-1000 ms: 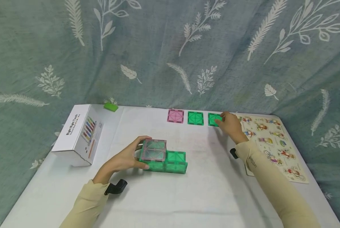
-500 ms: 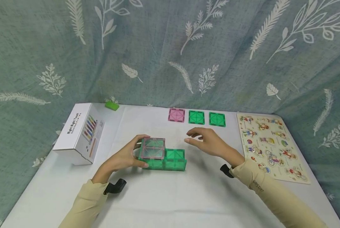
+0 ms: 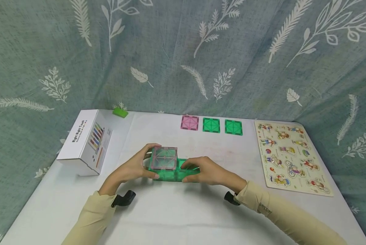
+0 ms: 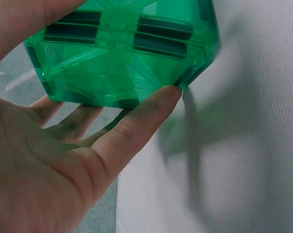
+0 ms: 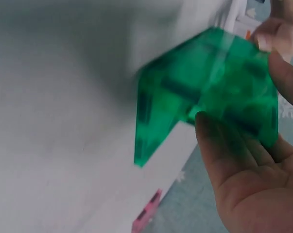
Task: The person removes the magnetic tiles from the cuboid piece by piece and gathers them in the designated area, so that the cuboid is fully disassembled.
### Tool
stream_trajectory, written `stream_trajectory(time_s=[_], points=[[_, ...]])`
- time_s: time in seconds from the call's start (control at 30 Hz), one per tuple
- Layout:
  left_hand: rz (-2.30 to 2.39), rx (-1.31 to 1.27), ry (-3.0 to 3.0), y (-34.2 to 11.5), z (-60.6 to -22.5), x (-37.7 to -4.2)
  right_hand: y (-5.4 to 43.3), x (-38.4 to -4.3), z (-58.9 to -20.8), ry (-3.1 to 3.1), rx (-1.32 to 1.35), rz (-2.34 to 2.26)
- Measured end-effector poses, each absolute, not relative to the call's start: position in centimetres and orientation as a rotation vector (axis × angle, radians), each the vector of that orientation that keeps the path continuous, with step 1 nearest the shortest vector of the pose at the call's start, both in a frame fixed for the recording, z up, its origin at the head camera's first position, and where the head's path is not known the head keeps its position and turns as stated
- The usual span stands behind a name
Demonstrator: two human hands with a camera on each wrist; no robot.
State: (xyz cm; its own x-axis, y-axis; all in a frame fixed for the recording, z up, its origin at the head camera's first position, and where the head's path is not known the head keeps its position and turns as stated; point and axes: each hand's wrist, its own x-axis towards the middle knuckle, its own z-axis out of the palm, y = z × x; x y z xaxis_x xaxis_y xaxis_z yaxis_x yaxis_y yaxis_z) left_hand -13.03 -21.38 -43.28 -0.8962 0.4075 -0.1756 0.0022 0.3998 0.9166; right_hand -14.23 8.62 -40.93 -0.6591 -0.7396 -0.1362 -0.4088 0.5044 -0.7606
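Note:
In the head view, a low structure of translucent green magnetic tiles (image 3: 165, 175) stands on the white table, with a pink-edged clear tile (image 3: 164, 158) on top of its left, taller part. My left hand (image 3: 134, 167) grips that part, thumb at the near face and fingers round the far side. At the lower right part is my right hand (image 3: 208, 171), its thumb at the near wall and its fingers over the top and far side. The right wrist view shows the green tile walls (image 5: 165, 90) between my right thumb and fingers, somewhat blurred.
Toward the back lie a loose pink tile (image 3: 189, 123) and two green tiles (image 3: 211, 125). A white box (image 3: 83, 143) stands at the left, near a small green block (image 3: 120, 112). A picture puzzle board (image 3: 288, 163) lies at the right. A patterned curtain hangs behind.
My right hand has left the loose green tile at the back right and come left and nearer, onto the structure's right part. My left hand keeps its grip.

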Motion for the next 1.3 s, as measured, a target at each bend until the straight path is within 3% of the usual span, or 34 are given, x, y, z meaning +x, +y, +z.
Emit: stream_trajectory(time_s=[1.3], points=[[1.491,0.335,2.289,-21.4,-43.1,-12.9,7.7,-13.4,-43.2,2.392,-1.111,-1.002]])
